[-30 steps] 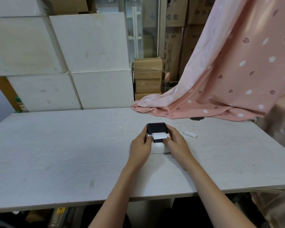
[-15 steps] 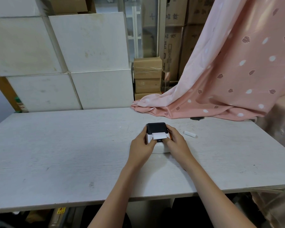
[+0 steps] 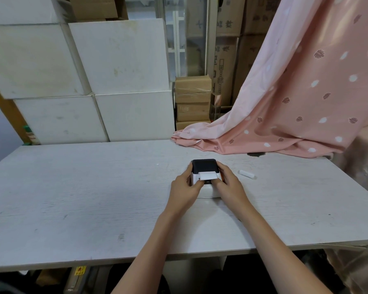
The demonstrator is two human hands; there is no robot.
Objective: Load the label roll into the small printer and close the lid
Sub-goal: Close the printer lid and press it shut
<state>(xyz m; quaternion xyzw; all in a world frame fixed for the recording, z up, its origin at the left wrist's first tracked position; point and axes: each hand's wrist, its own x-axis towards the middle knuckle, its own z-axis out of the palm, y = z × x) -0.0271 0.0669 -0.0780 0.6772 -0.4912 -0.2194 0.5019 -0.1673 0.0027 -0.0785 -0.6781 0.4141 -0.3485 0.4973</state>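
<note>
A small white printer (image 3: 207, 192) with a black lid (image 3: 204, 165) sits mid-table. The lid is down over the body. A white strip of label paper (image 3: 208, 176) sticks out of the slot at the front. My left hand (image 3: 184, 189) grips the printer's left side, thumb at the paper's left corner. My right hand (image 3: 228, 184) grips the right side, thumb at the paper's right corner. The roll itself is hidden inside the printer.
A small white cylinder (image 3: 246, 174) lies on the white table (image 3: 94, 187) to the right of the printer. Pink patterned cloth (image 3: 285, 115) drapes over the table's far right. White blocks (image 3: 94, 81) and cardboard boxes (image 3: 192, 100) stand behind the table.
The black lid has come down a little further onto the printer body. Both hands have stayed at the printer's sides.
</note>
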